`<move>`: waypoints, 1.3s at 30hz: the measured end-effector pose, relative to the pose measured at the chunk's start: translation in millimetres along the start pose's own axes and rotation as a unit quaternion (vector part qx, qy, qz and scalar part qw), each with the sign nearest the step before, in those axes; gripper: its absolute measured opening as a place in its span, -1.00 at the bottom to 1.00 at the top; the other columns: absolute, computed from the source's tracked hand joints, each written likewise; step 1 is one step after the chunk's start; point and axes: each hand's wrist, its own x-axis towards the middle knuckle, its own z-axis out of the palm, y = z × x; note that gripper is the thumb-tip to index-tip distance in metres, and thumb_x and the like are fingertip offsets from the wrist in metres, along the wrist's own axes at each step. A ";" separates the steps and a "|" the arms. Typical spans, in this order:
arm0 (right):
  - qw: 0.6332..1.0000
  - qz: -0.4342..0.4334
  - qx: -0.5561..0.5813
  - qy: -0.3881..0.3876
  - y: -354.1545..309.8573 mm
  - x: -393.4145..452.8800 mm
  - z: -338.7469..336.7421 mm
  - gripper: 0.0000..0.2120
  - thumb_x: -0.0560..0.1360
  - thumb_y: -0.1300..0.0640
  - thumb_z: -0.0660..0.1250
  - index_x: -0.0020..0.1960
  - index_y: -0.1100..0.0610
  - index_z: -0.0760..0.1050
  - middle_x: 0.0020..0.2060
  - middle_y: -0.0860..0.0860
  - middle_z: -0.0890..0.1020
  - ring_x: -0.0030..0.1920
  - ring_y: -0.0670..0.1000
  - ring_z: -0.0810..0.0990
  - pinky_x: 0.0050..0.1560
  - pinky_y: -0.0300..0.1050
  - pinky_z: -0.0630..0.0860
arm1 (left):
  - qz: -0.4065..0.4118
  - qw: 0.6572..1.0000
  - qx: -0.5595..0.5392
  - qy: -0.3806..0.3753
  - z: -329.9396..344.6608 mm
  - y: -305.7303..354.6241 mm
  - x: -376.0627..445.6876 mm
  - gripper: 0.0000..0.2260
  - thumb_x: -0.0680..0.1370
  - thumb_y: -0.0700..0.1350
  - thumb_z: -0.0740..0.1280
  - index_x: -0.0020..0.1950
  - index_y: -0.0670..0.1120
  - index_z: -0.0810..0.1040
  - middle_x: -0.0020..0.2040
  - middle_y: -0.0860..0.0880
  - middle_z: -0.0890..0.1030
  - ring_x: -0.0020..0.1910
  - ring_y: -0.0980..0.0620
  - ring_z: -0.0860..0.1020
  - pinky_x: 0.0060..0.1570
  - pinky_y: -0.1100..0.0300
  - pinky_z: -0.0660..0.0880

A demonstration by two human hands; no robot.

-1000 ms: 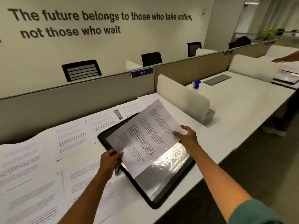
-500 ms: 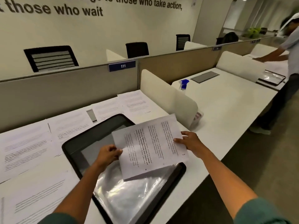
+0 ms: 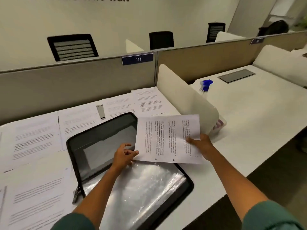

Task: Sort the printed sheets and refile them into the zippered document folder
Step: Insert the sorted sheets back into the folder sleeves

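Sheet (image 3: 167, 138): printed, held above open zippered folder (image 3: 103, 140) on desk (image 3: 249, 113).
Right hand (image 3: 201, 145): pinches sheet's right edge.
Left hand (image 3: 123, 155): fingers loosely spread, thumb touching sheet's left corner.
Other sheets (image 3: 34, 140): spread left of folder.

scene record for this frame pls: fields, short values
setting: white office desk with divider panels
held item: printed sheet, turned sideways, above the folder's right part
left hand: thumb at the sheet's left edge, fingers loosely spread; grip unclear
right hand: holds the sheet's right edge
folder: black zippered folder, lying open, clear plastic sleeves exposed
loose sheets: spread over the desk left of and behind the folder
other: blue-topped spray bottle past the divider
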 end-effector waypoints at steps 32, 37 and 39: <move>0.981 0.062 0.045 -0.179 22.7 128.4 -65.7 -0.57 0.46 0.27 0.48 0.31 0.24 0.51 0.15 0.15 0.65 0.10 0.16 0.65 0.20 0.15 0.55 | -0.079 0.882 0.400 0.237 204.5 -10.5 -70.4 -0.48 0.42 0.32 0.29 0.28 0.07 0.51 0.48 -0.01 0.28 0.44 -0.10 0.23 0.26 -0.10 0.28; 0.983 0.046 0.040 -0.173 12.4 133.2 -66.8 -0.60 0.45 0.26 0.48 0.27 0.23 0.53 0.09 0.14 0.67 0.02 0.11 0.66 0.00 -0.05 0.58 | -0.085 0.882 0.302 0.351 204.3 6.0 -57.2 -0.88 0.50 -0.07 0.40 -0.01 -0.05 0.66 0.20 -0.02 0.56 0.21 -0.10 0.46 0.11 -0.01 0.41; 0.983 0.023 0.025 -0.183 7.7 134.7 -67.8 -0.61 0.45 0.24 0.50 0.25 0.20 0.54 0.07 0.10 0.68 0.00 0.07 0.67 0.02 -0.03 0.59 | -0.104 0.887 0.241 0.379 199.8 17.7 -51.1 -0.90 0.48 -0.10 0.38 -0.15 -0.10 0.66 -0.03 -0.02 0.63 0.00 -0.06 0.56 -0.02 0.04 0.49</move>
